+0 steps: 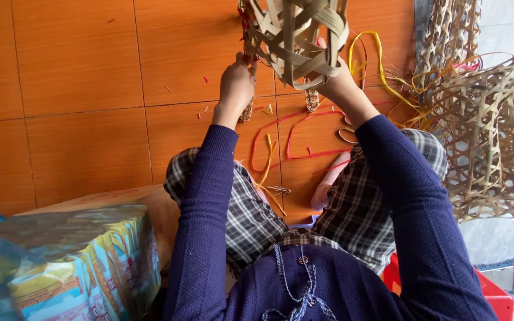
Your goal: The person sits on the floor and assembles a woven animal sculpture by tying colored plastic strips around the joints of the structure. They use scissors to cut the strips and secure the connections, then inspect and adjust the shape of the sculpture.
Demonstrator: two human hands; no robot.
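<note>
A loosely woven basket frame of flat bamboo strips [295, 38] hangs in front of me over the orange tiled floor. My left hand [235, 83] grips its left edge, where a red strip is wound around the rim. My right hand [335, 80] holds the frame from the right underside, fingers partly hidden behind the weave. Both arms wear dark blue knit sleeves. My knees in checked trousers sit below the frame.
Red and yellow plastic strips [304, 142] lie curled on the floor tiles [78, 77]. Several finished open-weave baskets [495, 131] are stacked at right. A cardboard box with plastic-wrapped packets [72, 261] stands at lower left, a red stool [495, 294] at lower right.
</note>
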